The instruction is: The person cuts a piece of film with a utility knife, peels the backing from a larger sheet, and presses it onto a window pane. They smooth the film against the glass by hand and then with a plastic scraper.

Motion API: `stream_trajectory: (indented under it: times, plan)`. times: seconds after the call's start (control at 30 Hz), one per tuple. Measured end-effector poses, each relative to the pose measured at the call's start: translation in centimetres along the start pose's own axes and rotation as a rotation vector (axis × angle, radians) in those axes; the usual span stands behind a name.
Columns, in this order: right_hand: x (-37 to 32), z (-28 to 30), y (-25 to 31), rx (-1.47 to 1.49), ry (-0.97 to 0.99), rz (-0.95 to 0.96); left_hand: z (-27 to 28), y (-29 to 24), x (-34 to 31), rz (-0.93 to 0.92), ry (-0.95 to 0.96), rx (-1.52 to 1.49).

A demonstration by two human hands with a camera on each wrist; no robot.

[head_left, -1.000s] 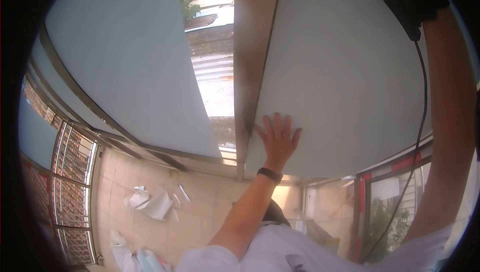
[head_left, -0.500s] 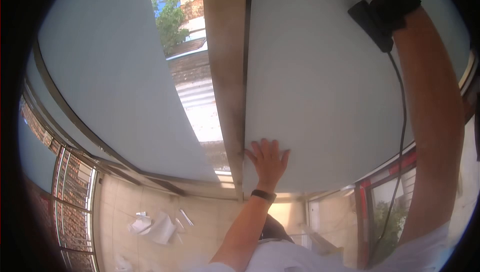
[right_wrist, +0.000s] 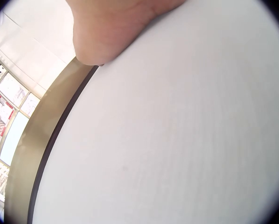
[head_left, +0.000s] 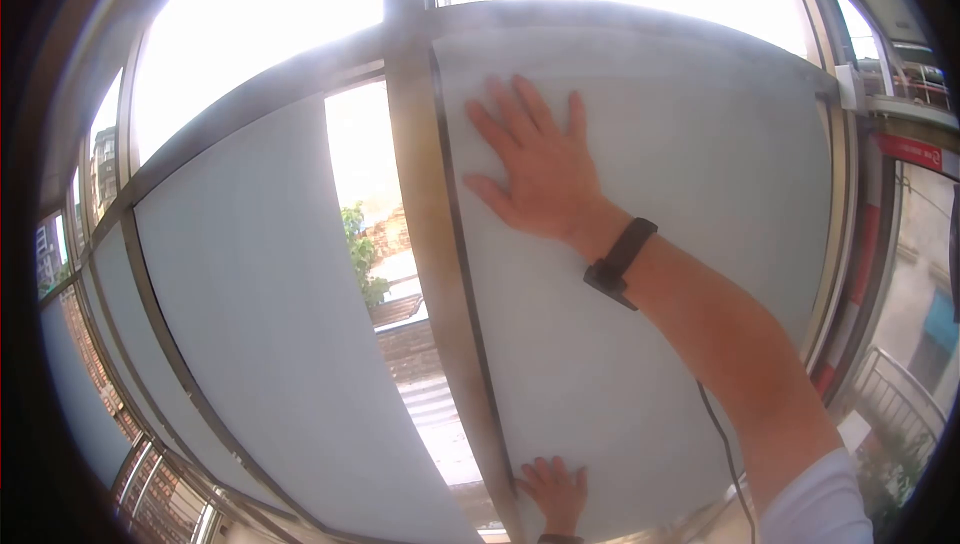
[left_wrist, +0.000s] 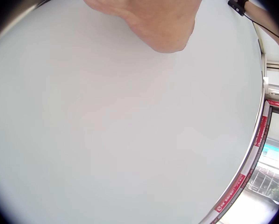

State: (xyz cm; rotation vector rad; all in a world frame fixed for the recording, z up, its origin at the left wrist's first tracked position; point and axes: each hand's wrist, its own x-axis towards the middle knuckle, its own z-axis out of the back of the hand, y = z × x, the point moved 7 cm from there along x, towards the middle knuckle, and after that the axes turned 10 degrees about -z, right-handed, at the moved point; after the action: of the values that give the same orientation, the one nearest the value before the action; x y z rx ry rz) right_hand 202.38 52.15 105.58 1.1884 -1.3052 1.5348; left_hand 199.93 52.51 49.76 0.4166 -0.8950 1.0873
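Observation:
A large pale grey-blue panel (head_left: 640, 364) fills the right-hand window opening. High on it, near its left edge, my right hand (head_left: 535, 164) lies with fingers spread and straight. My left hand (head_left: 556, 489) rests low on the same panel by its left edge, fingers also fanned out. In the left wrist view the heel of the left hand (left_wrist: 163, 28) is against the panel (left_wrist: 130, 130). The right wrist view has the heel of the right hand (right_wrist: 107, 37) at the panel's dark edge strip (right_wrist: 50, 144). Neither hand grips anything.
A brownish metal post (head_left: 435, 214) runs along the panel's left side. Left of it, a narrow gap shows roofs and a tree (head_left: 362, 254), beside another pale panel (head_left: 270, 314). A black cable (head_left: 722, 434) hangs below the right arm. Red-and-white tape (left_wrist: 233, 191) lines the right frame.
The head view has tilted upward, so the window's top and the right hand, earlier out of frame, now show. The left hand sits lower in view, still flat on the panel's lower left.

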Motion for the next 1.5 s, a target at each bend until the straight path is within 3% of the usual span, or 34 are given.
stream_trajectory:
  times: [0.2, 0.33, 0.53, 0.67, 0.8, 1.0, 1.27, 1.37, 1.5]
  plan:
    - [0.1, -0.7, 0.0, -0.045, -0.045, 0.007, -0.5, 0.2, 0.0, -0.014, -0.073, 0.01]
    - [0.9, -0.8, 1.3, -0.11, 0.069, 0.006, -0.1, 0.9, 1.6, 0.022, -0.07, -0.018]
    - [4.0, -4.6, 0.2, -0.273, -0.184, 0.143, 1.9, 2.2, 4.3, 0.057, -0.096, -0.028]
    - [6.2, -4.7, -0.6, -0.373, -0.21, 0.203, 3.0, 1.9, 5.4, 0.06, -0.122, -0.063]
    - [6.2, -4.1, 0.1, -0.283, -0.082, 0.244, 3.7, 1.9, 5.8, 0.071, -0.112, -0.125]
    - [7.2, -4.2, 0.0, -0.258, -0.075, 0.282, 4.3, 1.7, 6.4, 0.084, -0.122, -0.121]
    - [7.5, -4.1, -1.0, -0.438, -0.185, 0.213, 2.6, 1.8, 5.2, 0.082, -0.037, -0.086]
    - [6.9, -3.7, -0.2, -0.369, -0.036, 0.135, 2.6, 1.8, 4.5, 0.07, -0.055, -0.062]
    - [5.6, -3.8, 0.6, -0.352, -0.023, 0.093, 2.8, 1.8, 3.6, 0.063, -0.082, -0.064]
